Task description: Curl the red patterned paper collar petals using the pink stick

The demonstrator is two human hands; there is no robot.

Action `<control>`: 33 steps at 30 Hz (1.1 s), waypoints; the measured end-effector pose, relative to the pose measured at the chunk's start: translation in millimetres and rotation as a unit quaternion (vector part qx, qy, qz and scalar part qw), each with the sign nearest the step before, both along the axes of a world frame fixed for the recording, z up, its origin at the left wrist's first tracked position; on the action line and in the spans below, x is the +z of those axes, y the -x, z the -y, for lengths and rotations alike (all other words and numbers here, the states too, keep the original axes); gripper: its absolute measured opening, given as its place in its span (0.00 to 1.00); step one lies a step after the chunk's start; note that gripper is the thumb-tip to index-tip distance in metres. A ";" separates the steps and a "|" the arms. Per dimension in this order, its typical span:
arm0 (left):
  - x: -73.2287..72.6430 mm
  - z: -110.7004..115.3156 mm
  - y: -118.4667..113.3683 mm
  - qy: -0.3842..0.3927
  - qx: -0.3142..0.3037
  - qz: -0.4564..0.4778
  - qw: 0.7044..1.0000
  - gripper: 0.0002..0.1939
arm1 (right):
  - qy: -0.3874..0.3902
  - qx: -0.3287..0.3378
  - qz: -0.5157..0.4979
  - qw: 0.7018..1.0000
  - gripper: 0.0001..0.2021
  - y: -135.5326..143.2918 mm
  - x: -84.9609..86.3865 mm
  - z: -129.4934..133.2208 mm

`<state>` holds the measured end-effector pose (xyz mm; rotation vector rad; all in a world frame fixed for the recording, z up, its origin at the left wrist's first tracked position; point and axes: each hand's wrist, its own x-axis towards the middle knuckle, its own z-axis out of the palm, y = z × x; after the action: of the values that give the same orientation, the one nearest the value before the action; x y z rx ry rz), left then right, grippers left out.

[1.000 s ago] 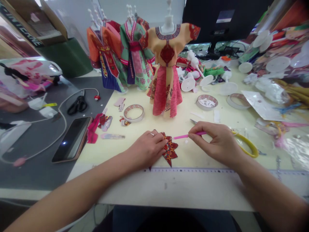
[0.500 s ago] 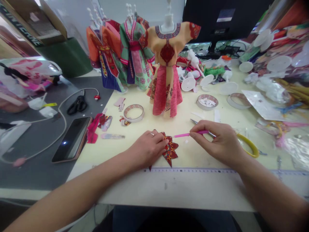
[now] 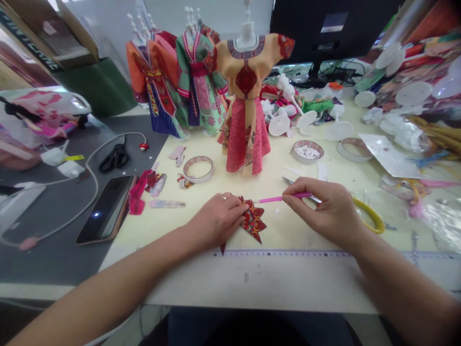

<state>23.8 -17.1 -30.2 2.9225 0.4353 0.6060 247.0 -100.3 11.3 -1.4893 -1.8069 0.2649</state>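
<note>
My left hand (image 3: 219, 218) lies over a red patterned fabric piece (image 3: 254, 220) with pointed, petal-like edges, its fingers together and pressing it on the table; part of the piece is hidden under them. Between thumb and fingers, my right hand (image 3: 324, 206) pinches a slim pink pen-like stick (image 3: 270, 199). Its pale tip is at the upper edge of the fabric. A pointed metal tool (image 3: 287, 180) shows behind the right fingers; whether it is held or lying there I cannot tell. Near the right wrist is a yellow loop (image 3: 374, 218). A ruler strip (image 3: 295, 253) runs below the fabric.
A doll form in a yellow-and-red dress (image 3: 247, 96) stands ahead, with more dressed forms (image 3: 201, 81) behind. Tape rolls (image 3: 199, 169) and fabric scraps (image 3: 139, 192) lie around. At left are a phone (image 3: 106, 209) and black scissors (image 3: 114, 157); a monitor (image 3: 334, 29) is behind.
The fabric piece has turned slightly under my left fingers, its lower point swinging right and up. My right hand keeps its pinch on the pink stick, and the view has shifted a little.
</note>
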 end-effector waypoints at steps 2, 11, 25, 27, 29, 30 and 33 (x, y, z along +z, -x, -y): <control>-1.6 -1.3 -0.4 0.004 -0.001 0.015 1.000 0.11 | -0.008 -0.003 -0.004 1.000 0.03 0.3 -0.2 0.3; -7.9 -1.9 -9.0 -0.008 0.063 0.022 0.998 0.09 | -0.024 -0.014 -0.007 1.000 0.02 2.1 0.7 0.5; -7.0 -0.4 -6.4 0.075 0.046 0.065 0.994 0.10 | -0.051 -0.026 -0.010 0.998 0.03 0.5 3.1 1.7; -5.9 -0.5 -6.7 0.106 0.050 0.088 0.989 0.09 | -0.049 -0.026 -0.011 0.998 0.03 0.5 3.1 2.0; -4.7 -0.7 -7.1 0.124 0.058 0.095 0.986 0.08 | -0.041 -0.026 -0.012 0.999 0.03 0.9 3.0 2.1; -4.2 -0.7 -7.4 0.127 0.061 0.093 0.986 0.08 | -0.036 -0.025 -0.012 0.999 0.03 1.2 2.9 2.2; -3.5 -0.8 -8.4 0.115 0.066 0.085 0.988 0.08 | -0.015 -0.023 -0.009 1.000 0.02 2.3 3.0 2.1</control>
<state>32.2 -16.3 -33.7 2.6141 0.6348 0.7601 244.7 -102.4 14.3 -1.5005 -1.7521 0.2262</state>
